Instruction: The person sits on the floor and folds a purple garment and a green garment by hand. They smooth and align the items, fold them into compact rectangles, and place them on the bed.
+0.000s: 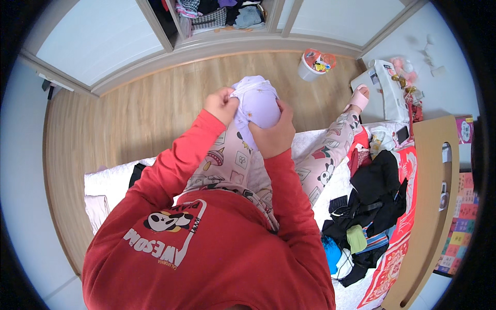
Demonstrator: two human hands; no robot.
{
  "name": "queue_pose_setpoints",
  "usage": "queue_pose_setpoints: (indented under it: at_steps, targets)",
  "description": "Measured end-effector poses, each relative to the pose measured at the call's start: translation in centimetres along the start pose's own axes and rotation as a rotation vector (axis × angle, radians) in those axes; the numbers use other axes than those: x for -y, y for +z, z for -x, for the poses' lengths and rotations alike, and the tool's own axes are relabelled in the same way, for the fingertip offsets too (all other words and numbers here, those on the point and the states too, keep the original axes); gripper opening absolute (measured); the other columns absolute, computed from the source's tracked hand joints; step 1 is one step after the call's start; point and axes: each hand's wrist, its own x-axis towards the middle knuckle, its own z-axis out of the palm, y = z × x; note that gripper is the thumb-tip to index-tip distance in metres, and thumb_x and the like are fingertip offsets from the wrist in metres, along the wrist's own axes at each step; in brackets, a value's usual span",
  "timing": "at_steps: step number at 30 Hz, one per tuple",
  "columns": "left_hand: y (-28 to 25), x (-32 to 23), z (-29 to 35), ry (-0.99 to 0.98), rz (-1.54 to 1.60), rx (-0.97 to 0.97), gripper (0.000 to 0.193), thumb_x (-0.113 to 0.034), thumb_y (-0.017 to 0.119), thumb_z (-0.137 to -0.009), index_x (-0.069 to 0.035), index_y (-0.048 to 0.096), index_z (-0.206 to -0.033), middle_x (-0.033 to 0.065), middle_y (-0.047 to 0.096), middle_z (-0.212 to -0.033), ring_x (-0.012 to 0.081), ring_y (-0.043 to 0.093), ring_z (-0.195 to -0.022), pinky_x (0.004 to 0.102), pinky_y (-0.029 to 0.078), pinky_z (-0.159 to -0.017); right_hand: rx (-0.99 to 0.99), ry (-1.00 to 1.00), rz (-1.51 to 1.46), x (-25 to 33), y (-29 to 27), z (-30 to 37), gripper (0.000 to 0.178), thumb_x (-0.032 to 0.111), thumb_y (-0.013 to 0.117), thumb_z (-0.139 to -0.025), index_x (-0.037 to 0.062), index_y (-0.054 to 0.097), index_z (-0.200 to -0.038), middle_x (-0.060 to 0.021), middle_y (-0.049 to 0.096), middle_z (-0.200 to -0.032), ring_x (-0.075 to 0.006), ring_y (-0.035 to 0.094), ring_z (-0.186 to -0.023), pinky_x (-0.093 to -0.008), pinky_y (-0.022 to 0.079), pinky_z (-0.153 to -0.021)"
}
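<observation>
A lavender cloth garment [260, 106] with small gold prints lies bunched over my raised knee, so its exact kind is hard to tell. At its left edge my left hand [221, 105] is closed, pinching a paler fold of the cloth. My right hand [275, 133] grips the garment's lower right side, with the thumb on its front and the fingers curled around the edge. Under the cloth are my pink patterned trousers [227, 155].
To my right on the bed lies a pile of black clothes [374, 181] with a green piece [356, 238]. Beyond it stands a wooden bed board [426, 206]. A white bucket [310, 70] with small items stands before the wardrobe [222, 39], which holds clothes.
</observation>
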Motion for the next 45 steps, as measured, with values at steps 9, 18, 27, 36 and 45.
queue_pose_setpoints:
  at_steps: [9, 18, 27, 36, 45]
  targets:
    - [1.9, -2.1, 1.5, 0.067, 0.606, 0.106, 0.034, 0.003, 0.052, -0.071, -0.007, 0.038, -0.1, 0.0085, 0.054, -0.087, 0.0191, 0.056, -0.074, 0.0318, 0.046, -0.068, -0.034, 0.199, -0.542, -3.7, 1.7, -0.7, 0.052, 0.007, 0.068, -0.061, -0.0039, 0.04, -0.103, -0.0123, 0.05, -0.097, -0.0169, 0.051, -0.087, -0.0284, 0.044, -0.074]
    - [6.0, 3.8, 0.5, -0.369, 0.345, -0.018, 0.037, 0.004, 0.063, -0.06, -0.005, 0.038, -0.086, 0.0058, 0.047, -0.067, 0.0137, 0.05, -0.057, 0.0259, 0.044, -0.05, -0.282, 0.337, -0.87, -3.8, 4.0, -2.2, 0.051, 0.005, 0.066, -0.062, -0.005, 0.039, -0.105, -0.0134, 0.049, -0.099, -0.0185, 0.049, -0.093, -0.0302, 0.041, -0.081]
    - [-2.6, 1.2, -0.8, 0.389, 0.014, -0.202, 0.027, 0.005, 0.061, -0.066, -0.003, 0.049, -0.089, 0.0041, 0.053, -0.078, 0.0095, 0.052, -0.069, 0.0224, 0.044, -0.061, 0.007, 0.099, -0.464, -4.4, -0.1, 0.6, 0.058, 0.0, 0.067, -0.059, -0.0004, 0.038, -0.109, -0.0119, 0.048, -0.104, -0.0208, 0.05, -0.095, -0.0316, 0.042, -0.082]
    - [-0.4, -6.0, 5.5, 0.548, -0.275, -0.038, 0.022, 0.007, 0.059, -0.067, -0.001, 0.054, -0.088, 0.0108, 0.053, -0.082, 0.0165, 0.054, -0.069, 0.0256, 0.045, -0.063, -0.019, -0.406, 0.032, -3.6, -2.3, 2.5, 0.06, 0.001, 0.07, -0.059, 0.0006, 0.037, -0.109, -0.02, 0.045, -0.105, -0.0333, 0.049, -0.096, -0.0367, 0.04, -0.084]
    - [-0.8, -0.2, 2.6, 0.295, -0.346, -0.245, 0.017, 0.005, 0.059, -0.069, 0.0, 0.055, -0.084, 0.0092, 0.058, -0.074, 0.019, 0.058, -0.067, 0.0278, 0.047, -0.062, 0.183, -0.414, 0.037, -2.8, -4.2, 2.8, 0.055, 0.002, 0.067, -0.058, 0.0012, 0.038, -0.104, -0.0218, 0.047, -0.102, -0.039, 0.047, -0.094, -0.0397, 0.04, -0.081]
